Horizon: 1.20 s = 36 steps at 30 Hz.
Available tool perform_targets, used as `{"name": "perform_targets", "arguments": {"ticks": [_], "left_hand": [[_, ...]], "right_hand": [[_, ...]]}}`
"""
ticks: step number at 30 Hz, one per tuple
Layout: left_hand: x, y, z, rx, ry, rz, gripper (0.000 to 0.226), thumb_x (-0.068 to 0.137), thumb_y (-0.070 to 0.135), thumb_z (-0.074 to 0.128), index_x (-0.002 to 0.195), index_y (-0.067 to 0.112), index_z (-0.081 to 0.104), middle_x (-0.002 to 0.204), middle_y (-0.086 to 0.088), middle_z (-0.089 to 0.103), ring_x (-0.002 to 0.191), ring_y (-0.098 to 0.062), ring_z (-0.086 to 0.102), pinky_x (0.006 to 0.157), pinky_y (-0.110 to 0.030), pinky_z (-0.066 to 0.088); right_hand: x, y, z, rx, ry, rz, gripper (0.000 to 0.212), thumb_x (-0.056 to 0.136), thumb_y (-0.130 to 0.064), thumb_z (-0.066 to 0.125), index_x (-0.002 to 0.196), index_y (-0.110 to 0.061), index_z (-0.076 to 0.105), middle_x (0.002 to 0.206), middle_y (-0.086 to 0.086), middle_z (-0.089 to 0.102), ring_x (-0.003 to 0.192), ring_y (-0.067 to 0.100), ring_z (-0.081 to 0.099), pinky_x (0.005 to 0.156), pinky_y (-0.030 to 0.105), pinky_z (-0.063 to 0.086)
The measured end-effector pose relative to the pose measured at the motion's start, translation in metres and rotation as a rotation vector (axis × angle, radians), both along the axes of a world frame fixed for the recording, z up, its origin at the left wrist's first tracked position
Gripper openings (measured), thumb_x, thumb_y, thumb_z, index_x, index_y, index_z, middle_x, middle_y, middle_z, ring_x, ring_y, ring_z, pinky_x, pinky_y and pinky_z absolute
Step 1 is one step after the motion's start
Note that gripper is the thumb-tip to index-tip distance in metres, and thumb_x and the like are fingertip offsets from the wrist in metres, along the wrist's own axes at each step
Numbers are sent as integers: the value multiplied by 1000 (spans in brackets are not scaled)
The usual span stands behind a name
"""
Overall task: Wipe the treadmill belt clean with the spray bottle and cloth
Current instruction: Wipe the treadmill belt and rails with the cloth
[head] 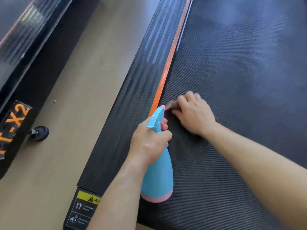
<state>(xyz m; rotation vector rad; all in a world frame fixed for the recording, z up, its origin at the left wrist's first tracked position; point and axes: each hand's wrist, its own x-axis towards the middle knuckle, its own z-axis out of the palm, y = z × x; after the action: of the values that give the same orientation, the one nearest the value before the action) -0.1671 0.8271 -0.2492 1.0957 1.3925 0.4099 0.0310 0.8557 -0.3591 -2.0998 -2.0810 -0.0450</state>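
My left hand (149, 141) grips a blue spray bottle (157, 176) with a pink base around its neck, nozzle pointing up the belt. The bottle hangs over the left edge of the black treadmill belt (240, 72). My right hand (194, 113) presses flat on the belt just right of the nozzle, blurred. A dark cloth (172, 107) lies under it; only small bits show at the fingertips and by the wrist.
A ribbed black side rail (132, 97) with an orange strip (167, 75) runs along the belt's left edge. A yellow warning sticker (86, 206) sits on its near end. Left of it lie tan floor (74, 97) and another machine's black frame with a small wheel (39, 133).
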Motion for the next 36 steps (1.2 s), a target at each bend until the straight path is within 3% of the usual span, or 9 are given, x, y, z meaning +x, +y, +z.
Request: {"name": "perform_targets", "arguments": {"ticks": [4,10,13,17,22,24,27,30,36], "left_hand": [[1,-2,0,-8,0,-23,57,62,22,57,105,59,67,85,20,68,64,-7,61,89,-43,63],[3,-6,8,-58,60,-125,49,58,25,56,104,36,71,86,8,70,65,-16,65,92,-49,61],[3,-12,11,-78,120,-189,45,62,25,58,105,30,72,82,7,68,66,-20,65,93,-50,61],[-3,-22,16,-112,207,-228,15,83,16,61,93,17,73,68,7,66,67,-19,70,91,-46,63],[-1,-17,11,-100,171,-222,57,62,24,56,116,24,73,77,7,66,61,-17,65,93,-50,61],[-1,-13,4,-78,154,-191,58,58,27,56,114,30,73,82,8,70,68,-20,67,93,-52,61],[-1,-8,-1,-63,158,-142,52,61,30,57,109,39,72,94,6,75,84,-25,72,94,-51,60],[0,-5,3,-47,108,-105,41,60,26,57,94,46,70,88,12,72,67,-15,67,93,-51,60],[-6,-1,14,6,96,-85,40,74,16,64,86,54,63,90,5,73,62,-10,65,91,-44,61]], "right_hand": [[14,63,10,-99,71,-330,43,98,-47,53,123,-12,49,127,18,47,114,41,46,90,53,46],[-9,-51,7,-74,61,-120,38,91,-47,56,106,-12,54,108,13,50,93,36,50,74,49,51],[-3,-103,2,5,48,-257,36,92,-45,57,103,-11,59,103,14,51,86,36,50,70,47,51],[-3,-116,1,23,40,-376,36,91,-44,59,104,-10,60,101,16,50,85,37,50,70,48,51],[1,-90,10,2,116,-444,41,93,-49,51,110,-11,58,109,15,50,97,38,50,78,49,50],[10,-68,12,15,150,-456,42,95,-49,51,114,-12,56,115,15,49,104,38,49,84,49,48],[23,-9,15,-25,190,-446,42,98,-50,50,120,-14,54,123,15,47,114,38,46,92,50,44],[10,38,16,-83,149,-400,44,98,-50,50,122,-13,52,128,16,47,116,39,45,93,50,44],[-34,-37,-1,26,50,8,36,92,-47,58,104,-14,55,105,12,52,88,34,49,69,48,50]]}}
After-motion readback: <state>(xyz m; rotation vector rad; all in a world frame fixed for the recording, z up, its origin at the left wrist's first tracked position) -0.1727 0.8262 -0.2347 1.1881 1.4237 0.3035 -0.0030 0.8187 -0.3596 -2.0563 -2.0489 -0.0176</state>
